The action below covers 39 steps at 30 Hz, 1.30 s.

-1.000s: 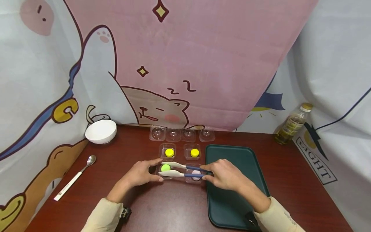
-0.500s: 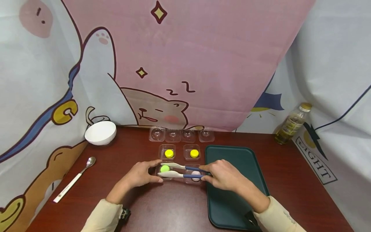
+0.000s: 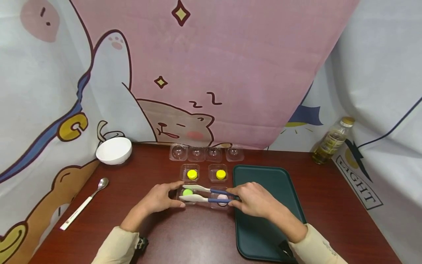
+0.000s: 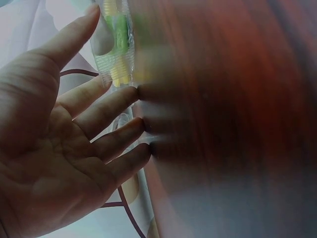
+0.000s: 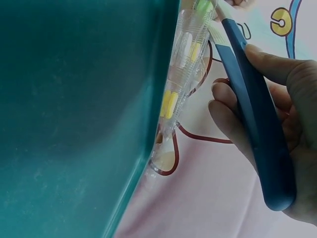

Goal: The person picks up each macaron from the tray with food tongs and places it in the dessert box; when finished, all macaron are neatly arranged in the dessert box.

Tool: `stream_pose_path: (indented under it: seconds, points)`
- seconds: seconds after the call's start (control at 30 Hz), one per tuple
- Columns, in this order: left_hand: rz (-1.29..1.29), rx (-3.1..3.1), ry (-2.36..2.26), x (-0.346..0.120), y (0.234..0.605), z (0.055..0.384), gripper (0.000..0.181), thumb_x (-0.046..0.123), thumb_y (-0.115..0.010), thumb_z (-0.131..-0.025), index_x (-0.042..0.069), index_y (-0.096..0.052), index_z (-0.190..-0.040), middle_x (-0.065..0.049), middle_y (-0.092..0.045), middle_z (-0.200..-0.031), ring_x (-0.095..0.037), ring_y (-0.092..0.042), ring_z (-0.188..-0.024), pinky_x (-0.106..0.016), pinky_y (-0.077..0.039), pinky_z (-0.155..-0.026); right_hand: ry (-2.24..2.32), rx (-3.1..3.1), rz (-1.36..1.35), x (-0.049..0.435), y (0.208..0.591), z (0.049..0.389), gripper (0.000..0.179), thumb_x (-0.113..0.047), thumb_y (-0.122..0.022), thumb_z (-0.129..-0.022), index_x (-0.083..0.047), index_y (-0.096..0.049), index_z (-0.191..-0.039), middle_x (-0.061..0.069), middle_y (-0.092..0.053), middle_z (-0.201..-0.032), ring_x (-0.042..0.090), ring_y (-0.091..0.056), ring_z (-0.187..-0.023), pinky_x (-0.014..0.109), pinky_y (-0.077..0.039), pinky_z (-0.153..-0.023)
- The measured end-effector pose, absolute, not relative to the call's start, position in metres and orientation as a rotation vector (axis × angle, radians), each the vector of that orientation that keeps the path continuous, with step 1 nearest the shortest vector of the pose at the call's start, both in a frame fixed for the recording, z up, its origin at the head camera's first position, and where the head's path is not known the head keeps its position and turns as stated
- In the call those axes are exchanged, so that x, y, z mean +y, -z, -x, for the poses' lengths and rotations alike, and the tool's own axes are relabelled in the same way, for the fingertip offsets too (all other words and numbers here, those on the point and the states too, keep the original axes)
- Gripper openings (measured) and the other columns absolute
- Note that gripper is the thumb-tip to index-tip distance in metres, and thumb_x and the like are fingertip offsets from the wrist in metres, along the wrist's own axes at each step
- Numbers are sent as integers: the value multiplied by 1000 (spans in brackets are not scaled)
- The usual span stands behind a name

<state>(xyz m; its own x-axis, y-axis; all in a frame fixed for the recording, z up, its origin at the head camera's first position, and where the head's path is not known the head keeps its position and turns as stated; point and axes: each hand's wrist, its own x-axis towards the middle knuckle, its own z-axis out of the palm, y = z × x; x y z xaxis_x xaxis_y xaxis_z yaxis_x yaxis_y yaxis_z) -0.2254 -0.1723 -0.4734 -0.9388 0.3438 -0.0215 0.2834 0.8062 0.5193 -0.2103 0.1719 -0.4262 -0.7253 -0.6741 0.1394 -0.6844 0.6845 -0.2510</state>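
My right hand [image 3: 255, 198] grips blue-handled tongs [image 3: 217, 200] with pale flat tips. The tips are spread, one passing on each side of a green macaron-like disc [image 3: 187, 192] in a small clear plastic box [image 4: 105, 63]. My left hand [image 3: 159, 198] holds that box at its left end, thumb on the near side and index finger on the far side; the other fingers stretch out, fairly straight. Under the tong handles sits a pale pink disc [image 3: 222, 198] in another clear box. Two more boxes behind hold a yellow disc [image 3: 192, 174] and another yellow disc [image 3: 221, 174].
A dark green tray [image 3: 263, 234] lies under my right forearm. Clear domed lids [image 3: 196, 153] line the table's back edge. A white bowl [image 3: 114, 151] and a long-handled spoon [image 3: 82, 208] are at left; an oil bottle [image 3: 331, 143] stands at the back right against the cloth.
Little differs. Both hands and the tongs keep their places around the green disc's box, with only a slight shift of the head view.
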Motion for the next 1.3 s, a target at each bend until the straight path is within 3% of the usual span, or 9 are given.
stream_pose_path:
  seconds: [0.27,0.4,0.57,0.83,1.1,1.3]
  points:
    - [-467,2873,-796,-173,471,224,83,48,-89,-72,16,-59,-143,-11,-67,-136,-33,-63,-125,-50,-52,-103,-494,-2822,-1157,177,425,210,37,-29,-77,-90,-9,-75,-122,3,-79,-97,-4,-34,-51,17,-30,-48]
    - [-458,2863,-810,-174,472,224,82,47,-88,-73,16,-59,-144,-11,-66,-137,-34,-61,-127,-51,-51,-105,-536,-2803,-1110,183,424,211,38,-30,-77,-90,-10,-75,-122,-2,-77,-88,-6,-29,-48,16,-28,-46]
    - [-450,2854,-836,-172,474,225,81,46,-88,-74,17,-59,-144,-8,-67,-137,-35,-60,-129,-52,-50,-105,-580,-2807,-1025,196,420,213,38,-30,-77,-91,-10,-74,-123,-13,-61,-66,-7,-26,-45,15,-25,-43]
    - [-463,2854,-850,-170,475,225,81,45,-88,-74,16,-59,-144,-9,-66,-138,-34,-60,-130,-52,-49,-107,-634,-2800,-769,228,412,208,40,-30,-79,-89,-11,-74,-124,-18,-38,-52,-7,-25,-44,16,-26,-41]
    - [-476,2851,-851,-170,474,224,81,45,-88,-74,15,-59,-144,-10,-66,-138,-35,-59,-131,-52,-48,-108,-532,-2723,-582,272,407,202,38,-28,-80,-87,-12,-75,-122,-20,-27,-45,-8,-17,-40,19,-24,-39]
    - [-469,2850,-844,-171,473,224,82,46,-88,-74,15,-59,-144,-9,-65,-139,-35,-59,-131,-51,-49,-107,-458,-2718,-413,297,407,201,38,-29,-79,-88,-10,-75,-121,-17,-28,-45,-1,-20,-41,21,-23,-41]
